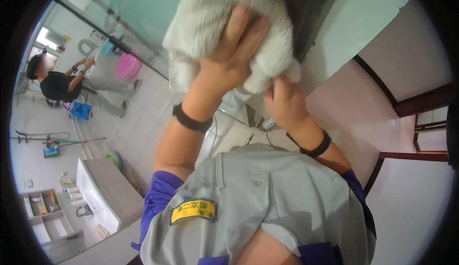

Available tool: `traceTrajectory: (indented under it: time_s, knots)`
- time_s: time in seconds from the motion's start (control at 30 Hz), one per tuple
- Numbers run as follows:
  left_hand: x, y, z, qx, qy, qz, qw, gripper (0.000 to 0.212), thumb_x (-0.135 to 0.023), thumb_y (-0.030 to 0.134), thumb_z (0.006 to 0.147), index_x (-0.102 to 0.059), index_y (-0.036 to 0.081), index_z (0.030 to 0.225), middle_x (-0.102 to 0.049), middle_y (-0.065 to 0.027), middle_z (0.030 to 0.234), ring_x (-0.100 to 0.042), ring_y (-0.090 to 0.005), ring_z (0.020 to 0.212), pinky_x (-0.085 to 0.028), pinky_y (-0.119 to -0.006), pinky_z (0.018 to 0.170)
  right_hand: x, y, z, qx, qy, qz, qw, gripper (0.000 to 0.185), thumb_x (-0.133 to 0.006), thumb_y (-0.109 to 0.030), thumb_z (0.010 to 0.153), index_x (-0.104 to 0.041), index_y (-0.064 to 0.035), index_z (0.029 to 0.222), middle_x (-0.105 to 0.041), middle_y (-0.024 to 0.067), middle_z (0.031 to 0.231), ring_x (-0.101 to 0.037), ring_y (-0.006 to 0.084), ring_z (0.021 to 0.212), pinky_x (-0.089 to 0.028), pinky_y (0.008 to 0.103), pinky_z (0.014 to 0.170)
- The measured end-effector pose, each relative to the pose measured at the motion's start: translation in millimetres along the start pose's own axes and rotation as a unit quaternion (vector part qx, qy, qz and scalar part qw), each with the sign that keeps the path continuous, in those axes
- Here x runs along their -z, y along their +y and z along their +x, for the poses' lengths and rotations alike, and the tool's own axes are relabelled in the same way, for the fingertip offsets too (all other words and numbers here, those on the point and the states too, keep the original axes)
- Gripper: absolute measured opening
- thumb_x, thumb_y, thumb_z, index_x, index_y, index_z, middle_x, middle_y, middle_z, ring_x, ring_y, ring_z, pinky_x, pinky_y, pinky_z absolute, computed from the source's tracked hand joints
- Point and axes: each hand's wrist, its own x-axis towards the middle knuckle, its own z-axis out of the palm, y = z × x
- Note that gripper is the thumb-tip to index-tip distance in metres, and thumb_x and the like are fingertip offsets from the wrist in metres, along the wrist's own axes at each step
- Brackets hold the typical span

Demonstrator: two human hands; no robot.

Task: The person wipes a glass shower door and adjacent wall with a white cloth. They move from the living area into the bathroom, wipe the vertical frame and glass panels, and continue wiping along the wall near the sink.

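My left hand [229, 59] lies over a bunched white towel [202, 19], its fingers spread and sunk into the folds. Lower down on the right, my right hand [287, 102] has its fingers curled at a hanging corner of the same cloth. Behind the towel are a dark upright frame [317, 12] and a greenish glass panel [143, 10]; whether the towel touches either is hidden. Below my hands, partly covered, is a metal fitting [247, 114] on the glass edge.
Across the tiled room at left sits a person [59, 84] near a pink basin [128, 65], a light blue basin [106, 48] and a blue machine [81, 111]. A white washbasin [98, 200] stands at lower left beside a wall shelf [46, 211]. Dark-trimmed white walls [412, 193] are at right.
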Motion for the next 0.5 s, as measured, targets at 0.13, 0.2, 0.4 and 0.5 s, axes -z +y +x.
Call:
traceTrajectory:
  time_s: [0.13, 0.2, 0.4, 0.5]
  knots:
    - [-3.4, 8.6, -89.5, -0.029, -0.125, 0.057, 0.990, 0.043, -0.060, 0.015, 0.072, -0.066, 0.017, 0.115, -0.047, -0.0079, 0.134, -0.042, -0.0344, 0.127, -0.037, -0.048, 0.104, -32.0, 13.8, -47.3, -0.055, -0.094, 0.036, 0.993, 0.034, -0.065, -0.003, 0.074, -0.053, 0.0015, 0.106, -0.062, 0.0183, 0.071, -0.061, 0.0374, 0.063, -0.050, 0.0439, 0.057]
    - [-8.9, 21.4, -139.2, 0.003, -0.171, 0.035, 0.985, 0.041, -0.057, 0.018, 0.075, -0.065, 0.017, 0.115, -0.047, -0.0074, 0.134, -0.042, -0.0364, 0.128, -0.036, -0.052, 0.105, -53.7, 27.8, -79.3, -0.067, -0.115, 0.053, 0.990, 0.028, -0.063, -0.004, 0.074, -0.056, 0.0011, 0.100, -0.062, 0.0187, 0.072, -0.061, 0.0369, 0.063, -0.050, 0.0444, 0.057]
    - [-16.4, 54.6, -248.6, 0.012, -0.266, 0.040, 0.963, 0.044, -0.056, 0.020, 0.076, -0.062, 0.017, 0.120, -0.046, -0.0073, 0.135, -0.043, -0.0359, 0.126, -0.036, -0.054, 0.104, -82.6, 43.2, -133.8, -0.068, -0.256, 0.056, 0.963, 0.021, -0.054, -0.005, 0.078, -0.064, -0.0019, 0.096, -0.065, 0.0187, 0.079, -0.063, 0.0364, 0.067, -0.051, 0.0449, 0.062]
    - [-10.9, 70.8, -265.3, 0.038, -0.303, 0.053, 0.951, 0.044, -0.056, 0.018, 0.077, -0.062, 0.017, 0.120, -0.047, -0.0061, 0.133, -0.044, -0.0342, 0.124, -0.038, -0.053, 0.102, -94.7, 52.9, -156.0, -0.178, -0.413, 0.074, 0.890, 0.025, -0.053, -0.008, 0.084, -0.065, -0.0032, 0.105, -0.066, 0.0197, 0.096, -0.064, 0.0372, 0.088, -0.052, 0.0453, 0.074]
